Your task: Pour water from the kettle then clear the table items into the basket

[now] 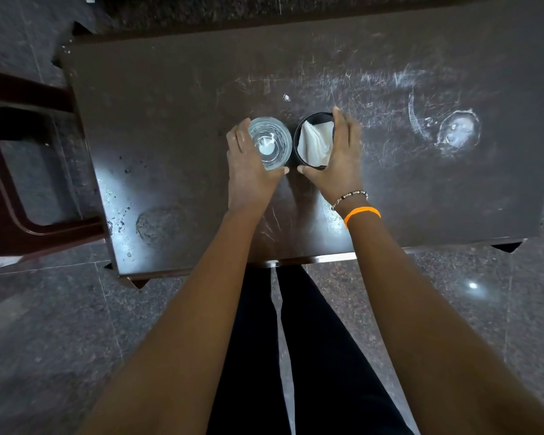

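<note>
A clear drinking glass (pixel 272 142) stands upright in the middle of the dark table (pixel 176 120). My left hand (pixel 248 164) wraps around its left side, thumb at the near rim. Right beside it is a round black holder (pixel 314 116) with white paper napkins (pixel 315 141) inside. My right hand (pixel 339 158) grips this holder from the right, with the thumb at its near edge. No kettle or basket is in view.
A dark brown plastic chair (pixel 16 171) stands at the table's left end. Wet rings and water marks (pixel 457 131) lie on the table's right part, more droplets at the near left. My legs and the grey stone floor show below the table's near edge.
</note>
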### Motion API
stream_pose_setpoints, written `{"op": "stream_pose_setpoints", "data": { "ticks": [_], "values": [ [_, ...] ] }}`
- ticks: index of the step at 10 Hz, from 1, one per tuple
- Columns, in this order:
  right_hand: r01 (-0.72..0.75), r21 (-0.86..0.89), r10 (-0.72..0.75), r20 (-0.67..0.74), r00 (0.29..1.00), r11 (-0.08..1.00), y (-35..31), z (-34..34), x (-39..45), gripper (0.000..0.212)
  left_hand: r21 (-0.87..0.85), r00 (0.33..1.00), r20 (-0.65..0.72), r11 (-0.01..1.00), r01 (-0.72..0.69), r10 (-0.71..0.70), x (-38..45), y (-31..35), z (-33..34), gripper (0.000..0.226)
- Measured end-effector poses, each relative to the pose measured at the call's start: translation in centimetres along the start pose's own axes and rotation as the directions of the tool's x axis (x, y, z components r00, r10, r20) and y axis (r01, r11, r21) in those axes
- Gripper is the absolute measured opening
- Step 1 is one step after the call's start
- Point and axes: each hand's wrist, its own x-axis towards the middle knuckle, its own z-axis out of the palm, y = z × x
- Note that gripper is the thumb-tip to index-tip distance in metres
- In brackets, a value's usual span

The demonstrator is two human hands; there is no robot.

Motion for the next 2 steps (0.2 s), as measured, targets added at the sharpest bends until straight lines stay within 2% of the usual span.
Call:
{"op": "stream_pose_setpoints", "data": {
  "ticks": [1, 2],
  "values": [
    [0.030, 0.072, -0.028, -0.024, 0.999, 0.997, -0.1, -1.0, 0.0, 0.101, 0.008, 1.000, 0.007, 1.000, -0.016, 0.016, -0.5, 0.2, -0.4, 0.100],
    [0.076, 0.099, -0.069, -0.072, 0.995, 0.992, -1.5, -2.9, -0.7, 0.070, 0.005, 0.995, -0.067, 0.998, -0.070, 0.071, -2.0, 1.3, -1.6, 0.078]
  ]
}}
